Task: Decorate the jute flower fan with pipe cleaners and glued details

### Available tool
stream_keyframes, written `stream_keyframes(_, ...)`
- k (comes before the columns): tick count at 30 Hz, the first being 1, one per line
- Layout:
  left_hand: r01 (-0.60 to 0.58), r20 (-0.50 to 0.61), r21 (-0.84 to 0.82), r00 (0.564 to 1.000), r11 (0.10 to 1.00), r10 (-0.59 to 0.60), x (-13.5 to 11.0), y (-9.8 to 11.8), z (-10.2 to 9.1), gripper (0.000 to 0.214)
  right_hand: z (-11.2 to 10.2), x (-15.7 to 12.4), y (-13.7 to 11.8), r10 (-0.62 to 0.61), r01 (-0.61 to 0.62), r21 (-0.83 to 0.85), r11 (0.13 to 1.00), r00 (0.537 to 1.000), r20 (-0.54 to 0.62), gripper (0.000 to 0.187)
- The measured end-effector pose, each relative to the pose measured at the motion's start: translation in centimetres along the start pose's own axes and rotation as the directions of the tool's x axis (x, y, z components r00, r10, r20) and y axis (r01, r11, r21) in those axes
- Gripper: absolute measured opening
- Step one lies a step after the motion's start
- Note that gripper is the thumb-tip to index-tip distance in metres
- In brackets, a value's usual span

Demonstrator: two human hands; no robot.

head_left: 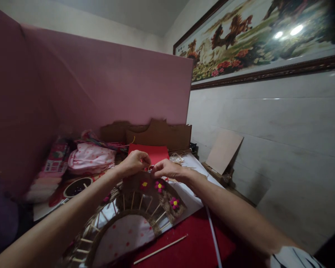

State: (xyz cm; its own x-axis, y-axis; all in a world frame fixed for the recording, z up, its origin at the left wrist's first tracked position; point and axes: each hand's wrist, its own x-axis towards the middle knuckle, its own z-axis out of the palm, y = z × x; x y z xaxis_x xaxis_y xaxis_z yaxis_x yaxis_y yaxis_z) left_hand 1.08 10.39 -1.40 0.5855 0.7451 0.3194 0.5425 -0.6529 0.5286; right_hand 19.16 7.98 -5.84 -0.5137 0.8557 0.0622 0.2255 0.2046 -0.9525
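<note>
An arched fan-like craft piece [169,195] lies in front of me. Brown rope-like material forms its bands, thin wooden sticks run between them like spokes, and white cloth with red dots [128,232] fills the middle. Magenta flowers with yellow centres [159,186] and a red one [144,184] decorate the outer band. At its far edge my left hand [136,162] is closed in a pinch. Close beside it, my right hand [167,169] pinches too, fingertips nearly meeting the left ones. A small red and yellowish bit shows between them, too small to name.
A thin wooden stick [160,250] and a clear rod [213,238] lie on the red surface. Behind my hands are red sheet [156,152] and brown cardboard [167,137]. Left are a dotted cloth bundle [91,159], a round dark-filled container [78,187] and a pink package [56,156].
</note>
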Motion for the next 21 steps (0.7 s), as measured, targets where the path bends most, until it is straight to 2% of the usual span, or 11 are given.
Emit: stream_keyframes(21, -0.006, 0.013, 0.034, 1.000, 0.999, 0.005, 0.12, -0.58, -0.10, 0.016, 0.25, 0.16, -0.81, 0.017, -0.017, 0.025, 1.000, 0.999, -0.030, 0.014)
